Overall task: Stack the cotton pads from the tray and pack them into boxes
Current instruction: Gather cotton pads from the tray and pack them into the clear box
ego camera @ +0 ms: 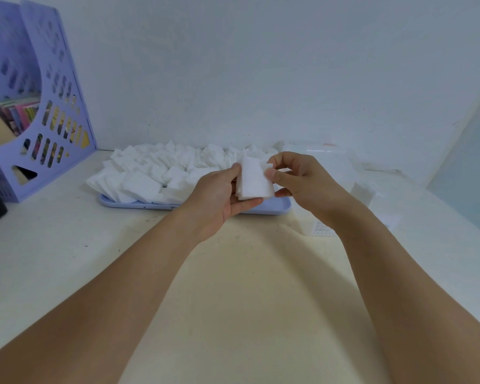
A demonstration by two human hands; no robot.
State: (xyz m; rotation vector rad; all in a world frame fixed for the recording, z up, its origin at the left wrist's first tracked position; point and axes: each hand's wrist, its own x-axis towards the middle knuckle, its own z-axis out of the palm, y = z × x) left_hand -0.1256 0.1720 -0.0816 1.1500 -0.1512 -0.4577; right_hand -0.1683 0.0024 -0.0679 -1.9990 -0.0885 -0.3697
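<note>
Blue tray (277,208) at 12 o'clock heaped with loose cotton pads (161,173); left hand (219,200) and right hand (299,184) both pinch a pad stack (254,180).

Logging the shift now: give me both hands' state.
Left hand: holding the small stack of white square cotton pads.
Right hand: pinching the same stack's right edge.

Tray (277,209) sits on the table (67,245) straight ahead of you, loose cotton pads (150,173) heaped in it. File rack (39,106) stands far left against the wall (261,65). Your hands meet over the tray's near edge.
</note>
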